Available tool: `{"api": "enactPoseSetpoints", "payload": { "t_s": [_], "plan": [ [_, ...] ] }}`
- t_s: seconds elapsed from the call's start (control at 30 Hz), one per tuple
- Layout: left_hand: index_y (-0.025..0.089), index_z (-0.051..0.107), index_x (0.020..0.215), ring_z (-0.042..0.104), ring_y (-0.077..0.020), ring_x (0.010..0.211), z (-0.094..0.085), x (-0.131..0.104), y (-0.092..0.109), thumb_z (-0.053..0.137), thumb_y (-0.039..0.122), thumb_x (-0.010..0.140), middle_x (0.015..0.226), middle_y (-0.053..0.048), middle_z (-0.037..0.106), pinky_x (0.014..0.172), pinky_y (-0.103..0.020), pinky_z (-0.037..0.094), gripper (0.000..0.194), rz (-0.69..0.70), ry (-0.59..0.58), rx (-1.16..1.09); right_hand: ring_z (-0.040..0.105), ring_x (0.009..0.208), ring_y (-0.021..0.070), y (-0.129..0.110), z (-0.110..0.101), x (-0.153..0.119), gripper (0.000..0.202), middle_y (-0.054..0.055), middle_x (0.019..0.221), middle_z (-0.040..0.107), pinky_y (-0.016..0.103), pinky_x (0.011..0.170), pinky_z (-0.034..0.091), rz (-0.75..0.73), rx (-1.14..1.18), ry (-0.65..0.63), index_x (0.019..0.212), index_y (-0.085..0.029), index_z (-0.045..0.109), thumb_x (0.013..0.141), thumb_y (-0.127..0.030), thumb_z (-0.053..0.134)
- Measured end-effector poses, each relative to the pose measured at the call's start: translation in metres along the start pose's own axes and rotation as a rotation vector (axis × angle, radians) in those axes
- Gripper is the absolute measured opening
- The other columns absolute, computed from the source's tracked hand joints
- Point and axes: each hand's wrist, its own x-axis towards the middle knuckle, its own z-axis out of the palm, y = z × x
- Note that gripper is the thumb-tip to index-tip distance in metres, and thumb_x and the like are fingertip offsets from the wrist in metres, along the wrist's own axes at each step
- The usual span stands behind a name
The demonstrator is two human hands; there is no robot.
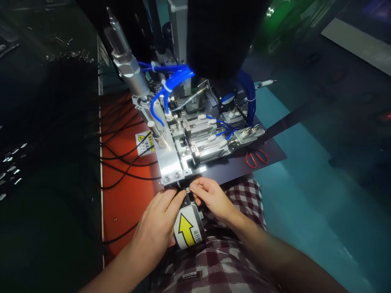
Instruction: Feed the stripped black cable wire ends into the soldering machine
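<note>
Both hands meet at the near edge of a metal fixture [171, 165]. My right hand [214, 199] is closed, with thumb and forefinger pinched at a tiny shiny piece [188, 190] too small to name. My left hand [160, 213] curls in from the other side, its fingertips by the same spot; whatever its fingers press on is mostly hidden. Just below the fingertips is a dark narrow track [188, 199]. Nearer to me, a block carries a white label with a yellow arrow [187, 230], partly covered by my left hand.
Pneumatic cylinders [207, 142] with blue air hoses [179, 77] stand beyond the hands. A tall metal cylinder [131, 73] rises at left. Black cables [128, 158] cross the red-orange plate [122, 211]. Red-handled scissors [256, 158] lie at right. Checked cloth [220, 260] covers my lap.
</note>
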Motion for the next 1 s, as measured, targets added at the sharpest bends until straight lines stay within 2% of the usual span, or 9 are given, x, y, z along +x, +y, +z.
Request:
{"api": "enactPoseSetpoints", "payload": {
  "t_s": [0.13,0.23,0.37,0.47,0.6,0.7,0.77,0.9,1.0],
  "plan": [
    [0.016,0.051,0.119,0.051,-0.0215,0.089,0.0,0.003,0.002,0.038,0.007,0.085,0.106,-0.01,0.056,0.073,-0.034,0.05,0.038,-0.004,0.057,-0.019,0.04,0.045,0.0083,-0.001,-0.001,0.0,0.029,-0.007,0.049,0.047,0.023,0.05,0.032,-0.016,0.0,-0.014,0.07,-0.017,0.05,0.08,-0.044,0.058],
    [0.017,0.052,0.118,0.053,-0.0207,0.087,0.003,0.004,0.004,0.037,0.008,0.086,0.105,-0.01,0.057,0.073,-0.033,0.051,0.037,-0.001,0.094,-0.004,0.041,0.045,0.0086,0.0,-0.001,-0.001,0.029,-0.007,0.05,0.048,0.024,0.049,0.032,-0.029,-0.01,-0.007,0.07,-0.018,0.05,0.08,-0.044,0.058],
    [0.015,0.052,0.118,0.053,-0.023,0.087,0.009,0.008,0.01,0.038,0.005,0.083,0.103,-0.011,0.057,0.073,-0.037,0.051,0.039,-0.046,0.114,0.043,0.041,0.045,0.0086,0.002,0.001,-0.001,0.029,-0.007,0.051,0.047,0.024,0.049,0.032,-0.04,-0.006,0.015,0.069,-0.019,0.048,0.08,-0.044,0.058],
    [0.014,0.055,0.114,0.052,-0.0232,0.09,0.01,0.008,0.016,0.037,0.007,0.085,0.101,-0.011,0.056,0.075,-0.038,0.051,0.035,-0.088,0.168,-0.015,0.041,0.045,0.0084,0.003,0.002,-0.001,0.029,-0.007,0.051,0.046,0.024,0.05,0.032,-0.049,0.003,0.012,0.068,-0.018,0.048,0.08,-0.043,0.058],
    [0.019,0.049,0.12,0.051,-0.0194,0.1,0.011,-0.013,0.023,0.033,0.013,0.09,0.109,-0.009,0.05,0.085,-0.034,0.049,0.034,-0.231,0.262,-0.191,0.042,0.046,0.0086,0.002,0.002,-0.002,0.029,-0.006,0.052,0.047,0.024,0.05,0.032,-0.062,-0.003,0.01,0.068,-0.018,0.049,0.079,-0.043,0.058],
    [0.023,0.035,0.135,0.047,-0.0235,0.108,0.017,-0.041,0.024,0.038,0.018,0.09,0.119,-0.011,0.044,0.089,-0.041,0.046,0.045,-0.352,0.274,-0.057,0.042,0.046,0.009,0.001,0.002,-0.003,0.031,-0.006,0.052,0.047,0.024,0.05,0.033,-0.06,-0.012,0.025,0.066,-0.018,0.048,0.077,-0.045,0.059],
    [0.026,0.03,0.139,0.047,-0.027,0.106,0.022,-0.058,0.021,0.041,0.02,0.089,0.119,-0.012,0.044,0.087,-0.047,0.045,0.051,-0.398,0.272,0.088,0.042,0.046,0.0091,0.001,0.002,-0.004,0.031,-0.006,0.052,0.047,0.024,0.05,0.033,-0.063,-0.017,0.024,0.066,-0.019,0.048,0.078,-0.045,0.059],
    [0.03,0.022,0.143,0.046,-0.0302,0.11,0.021,-0.073,0.008,0.041,0.022,0.089,0.123,-0.013,0.045,0.088,-0.05,0.043,0.058,-0.395,0.256,0.245,0.042,0.046,0.0092,0.003,0.001,-0.003,0.03,-0.006,0.051,0.047,0.024,0.05,0.034,-0.08,-0.053,0.012,0.067,-0.018,0.049,0.079,-0.045,0.058],
    [0.031,0.025,0.142,0.044,-0.0296,0.116,0.014,-0.071,-0.004,0.039,0.023,0.09,0.131,-0.011,0.043,0.091,-0.047,0.044,0.054,-0.334,0.235,0.285,0.042,0.046,0.0089,0.004,0.001,-0.003,0.03,-0.006,0.051,0.047,0.024,0.05,0.034,-0.087,-0.056,0.014,0.066,-0.018,0.049,0.079,-0.044,0.058]
  ]
}}
